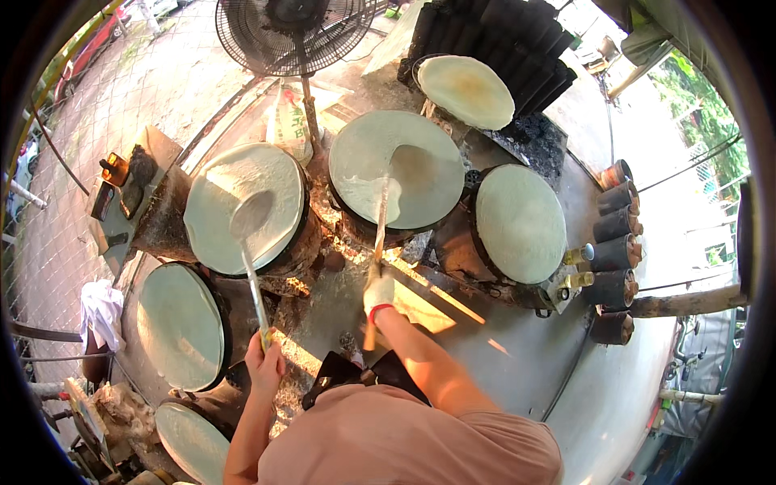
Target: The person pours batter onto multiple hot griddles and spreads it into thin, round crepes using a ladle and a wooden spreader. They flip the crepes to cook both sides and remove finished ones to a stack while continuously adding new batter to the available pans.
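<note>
My left hand [265, 362] is closed around the handle of a long metal ladle [253, 212], whose round bowl lies over the pale batter sheet on the left griddle [212, 242]. My right hand [379, 290], in a light glove with a red band at the wrist, grips a long wooden stick [381, 227]. The stick's far end reaches the batter on the round middle griddle [364, 139], beside a darker patch; its exact tip is hard to make out. Another round griddle [521, 224] with a pale sheet stands to the right.
Two more coated griddles [179, 327] stand at the lower left. A pedestal fan [297, 36] rises beyond the middle one. A pale round flatbread [467, 91] lies near stacked black cylinders [485, 42]. Dark cylindrical blocks [612, 251] line the right edge, near two glass jars [576, 279].
</note>
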The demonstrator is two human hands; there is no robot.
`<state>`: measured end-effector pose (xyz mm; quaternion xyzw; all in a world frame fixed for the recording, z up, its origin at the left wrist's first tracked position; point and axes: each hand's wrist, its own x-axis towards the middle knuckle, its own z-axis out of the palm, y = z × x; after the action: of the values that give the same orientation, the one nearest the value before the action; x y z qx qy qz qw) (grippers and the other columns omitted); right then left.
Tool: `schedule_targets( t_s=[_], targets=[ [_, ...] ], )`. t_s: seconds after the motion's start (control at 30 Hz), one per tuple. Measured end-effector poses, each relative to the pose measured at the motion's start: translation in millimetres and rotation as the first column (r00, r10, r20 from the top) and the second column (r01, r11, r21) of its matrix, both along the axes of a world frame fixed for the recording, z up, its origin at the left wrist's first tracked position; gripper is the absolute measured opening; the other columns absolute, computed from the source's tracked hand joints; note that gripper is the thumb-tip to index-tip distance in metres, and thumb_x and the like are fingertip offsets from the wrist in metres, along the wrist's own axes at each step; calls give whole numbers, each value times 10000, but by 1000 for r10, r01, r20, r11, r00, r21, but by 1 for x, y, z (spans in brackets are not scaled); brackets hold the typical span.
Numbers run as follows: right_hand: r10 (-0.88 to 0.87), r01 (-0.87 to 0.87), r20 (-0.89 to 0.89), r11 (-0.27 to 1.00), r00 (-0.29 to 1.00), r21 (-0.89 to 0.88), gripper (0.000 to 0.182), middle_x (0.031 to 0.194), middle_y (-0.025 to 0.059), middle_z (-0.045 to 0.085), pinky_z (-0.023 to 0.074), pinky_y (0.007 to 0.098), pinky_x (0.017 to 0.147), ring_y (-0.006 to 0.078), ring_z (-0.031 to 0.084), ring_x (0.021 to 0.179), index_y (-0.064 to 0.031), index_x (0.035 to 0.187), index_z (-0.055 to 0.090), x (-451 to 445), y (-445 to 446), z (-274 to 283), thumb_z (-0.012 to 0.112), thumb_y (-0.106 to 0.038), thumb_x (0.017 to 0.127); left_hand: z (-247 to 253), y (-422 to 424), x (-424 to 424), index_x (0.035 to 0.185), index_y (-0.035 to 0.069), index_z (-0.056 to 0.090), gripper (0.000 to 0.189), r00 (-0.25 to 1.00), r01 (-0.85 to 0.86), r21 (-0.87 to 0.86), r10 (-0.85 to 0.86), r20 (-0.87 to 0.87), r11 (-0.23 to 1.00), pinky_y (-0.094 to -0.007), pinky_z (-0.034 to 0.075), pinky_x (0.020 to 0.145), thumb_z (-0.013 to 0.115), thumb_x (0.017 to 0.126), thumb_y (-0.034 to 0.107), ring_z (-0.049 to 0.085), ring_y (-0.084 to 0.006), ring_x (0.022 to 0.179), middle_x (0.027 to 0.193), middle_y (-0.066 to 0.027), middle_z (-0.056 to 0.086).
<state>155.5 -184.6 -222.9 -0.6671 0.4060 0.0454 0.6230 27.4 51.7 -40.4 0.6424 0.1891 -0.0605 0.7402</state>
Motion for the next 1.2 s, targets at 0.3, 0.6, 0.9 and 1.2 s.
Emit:
schedule_targets(
  t_s=[0.3,0.6,0.9,1.2],
  targets=[
    [-210,165,127,941,969,294,413,628,144,565,395,423,557,327,516,573,3,887,585,25,-15,-31,470,-391,938,-8,40,-43,1109,41,484,214,986,-103,-252,66,-150,962,-239,297,321,446,906,95,348,-96,336,576,-24,440],
    [139,-120,88,974,986,-191,444,775,242,615,439,496,666,445,582,781,-10,932,587,-1,-61,-27,394,-410,946,-1,16,-31,1143,70,464,259,993,-7,-372,-38,-113,928,-253,302,327,478,885,46,358,-109,334,554,-14,410],
    [341,-339,-41,902,939,-268,452,855,270,614,456,473,691,410,600,814,14,996,568,-35,-106,-30,442,-413,917,-24,-35,-27,1111,85,475,224,990,8,-420,-66,-122,907,-276,322,318,480,889,56,354,-105,333,624,-19,434],
    [708,-656,-10,649,706,-384,390,873,295,599,448,494,737,455,573,868,12,1054,520,-32,-214,14,439,-345,920,5,-155,-12,1100,105,488,201,990,-29,-528,-47,-131,849,-251,313,390,496,900,117,327,-85,408,674,-4,423]
  ],
)
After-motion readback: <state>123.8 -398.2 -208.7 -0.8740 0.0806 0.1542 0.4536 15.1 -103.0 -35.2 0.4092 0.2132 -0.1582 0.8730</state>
